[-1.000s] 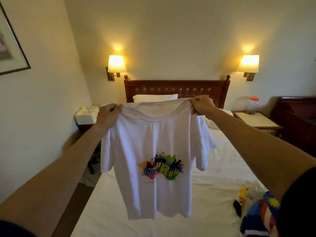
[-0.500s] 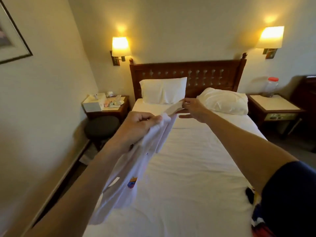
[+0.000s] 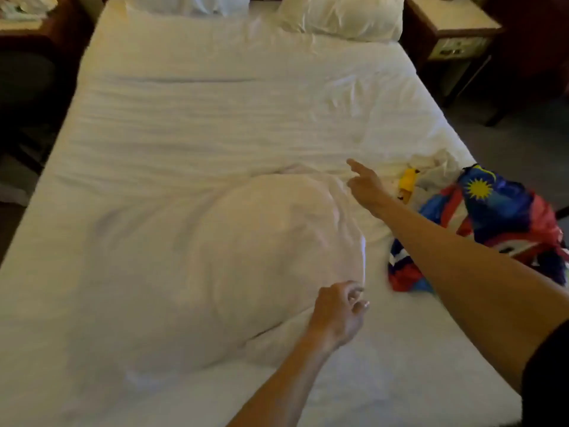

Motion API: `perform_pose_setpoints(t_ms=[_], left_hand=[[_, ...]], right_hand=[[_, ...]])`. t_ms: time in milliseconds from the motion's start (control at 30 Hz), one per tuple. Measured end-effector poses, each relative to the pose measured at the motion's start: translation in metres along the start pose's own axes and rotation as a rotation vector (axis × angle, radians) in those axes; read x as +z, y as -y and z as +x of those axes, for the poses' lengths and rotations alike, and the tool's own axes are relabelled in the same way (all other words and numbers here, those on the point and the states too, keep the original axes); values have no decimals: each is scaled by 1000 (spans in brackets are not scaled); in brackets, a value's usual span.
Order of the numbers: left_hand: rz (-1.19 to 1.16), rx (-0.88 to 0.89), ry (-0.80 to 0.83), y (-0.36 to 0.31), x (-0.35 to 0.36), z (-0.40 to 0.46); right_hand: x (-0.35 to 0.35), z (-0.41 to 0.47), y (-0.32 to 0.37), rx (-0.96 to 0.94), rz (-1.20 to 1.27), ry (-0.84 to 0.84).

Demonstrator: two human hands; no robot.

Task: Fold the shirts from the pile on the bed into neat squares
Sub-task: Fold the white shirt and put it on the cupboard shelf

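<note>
A white shirt [image 3: 246,266] lies puffed up with air on the middle of the bed [image 3: 184,118], its print hidden underneath. My left hand [image 3: 337,309] pinches the shirt's near right corner with curled fingers. Farther up the same edge, my right hand [image 3: 365,184] holds the shirt's far corner, its index finger sticking out. The pile of shirts [image 3: 505,217] sits at the bed's right edge: a blue and red flag-print one on top, and a white one with yellow [image 3: 409,180] behind it.
Two white pillows [image 3: 338,16] lie at the head of the bed. A bedside table [image 3: 452,16] stands at the right and another [image 3: 21,23] at the left, with a dark round stool [image 3: 21,78] in front of the left one.
The shirt was held up by its shoulders, then swung sideways and down. It now lies on the bed, and my view has tipped down from the wall to the mattress.
</note>
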State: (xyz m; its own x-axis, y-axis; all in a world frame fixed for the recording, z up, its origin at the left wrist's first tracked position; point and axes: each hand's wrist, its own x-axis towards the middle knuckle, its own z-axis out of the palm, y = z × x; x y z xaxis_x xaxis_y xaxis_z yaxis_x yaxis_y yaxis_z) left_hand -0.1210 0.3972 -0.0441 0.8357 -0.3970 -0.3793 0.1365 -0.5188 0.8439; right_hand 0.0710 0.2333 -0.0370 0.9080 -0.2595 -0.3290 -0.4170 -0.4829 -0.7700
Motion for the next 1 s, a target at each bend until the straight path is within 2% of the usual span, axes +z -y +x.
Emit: perform_pose_setpoints(t_ms=[100,233,300,400,467,533,633,700,900,1000], left_hand=[[115,-93,85,73,24,1],[302,-194,0,153,22,-14],[446,-155,-91,179,18,-20],[529,-102,-148,205,16,-25],[593,-59,-98,213,19,-29],[628,-63,16,211,24,-31],[765,-52,168,204,34,-30],[766,30,165,197,46,-28],[512,-38,208,173,90,-34],[440,-66,174,168,101,-42]], right_hand=[[35,-40,-103,1,-203,-23],[83,-114,-199,-36,-256,2],[104,-147,-221,73,-247,-28],[130,-181,-222,410,-82,-80],[144,-187,-216,546,-43,-30],[150,-185,-214,574,-75,-7],[141,-178,-215,574,-37,-87],[125,-180,-223,555,-34,-118],[80,-204,-260,674,-14,-136],[79,-217,-262,728,0,-1]])
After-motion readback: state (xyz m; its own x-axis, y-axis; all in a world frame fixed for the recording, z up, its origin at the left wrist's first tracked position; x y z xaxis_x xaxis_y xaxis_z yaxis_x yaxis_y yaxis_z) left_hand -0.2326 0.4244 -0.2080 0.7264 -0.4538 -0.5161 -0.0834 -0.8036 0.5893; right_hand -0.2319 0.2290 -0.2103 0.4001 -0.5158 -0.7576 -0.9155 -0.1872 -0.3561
